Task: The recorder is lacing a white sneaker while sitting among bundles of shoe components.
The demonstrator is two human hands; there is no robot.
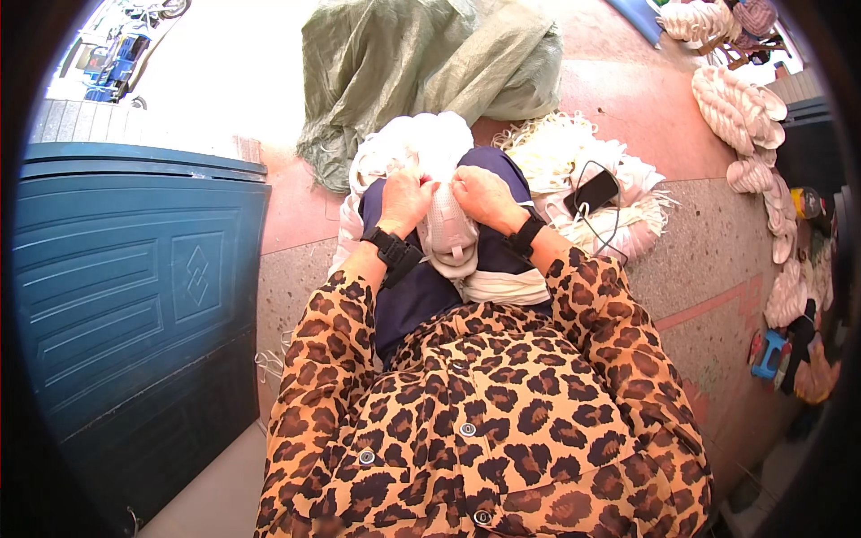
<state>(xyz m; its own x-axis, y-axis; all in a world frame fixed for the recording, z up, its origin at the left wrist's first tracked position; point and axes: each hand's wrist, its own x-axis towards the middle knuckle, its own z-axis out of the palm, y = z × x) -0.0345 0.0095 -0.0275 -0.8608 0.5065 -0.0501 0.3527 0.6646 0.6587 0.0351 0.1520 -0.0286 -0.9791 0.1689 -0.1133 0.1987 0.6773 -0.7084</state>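
Observation:
My left hand [405, 199] and my right hand [482, 195] both grip a white knitted piece [448, 235] that lies on my lap, over dark blue trousers [414, 296]. The fingers of each hand are curled into the top of the piece, close together. Each wrist carries a black band. My sleeves are leopard print. A heap of white cloth [414, 148] sits just beyond my hands, at my knees.
A blue panelled door [134, 287] stands at my left. A grey-green sack [421, 63] lies ahead on the red floor. A black phone with a cable [595, 192] rests on white yarn at my right. White yarn skeins [737, 109] line the far right.

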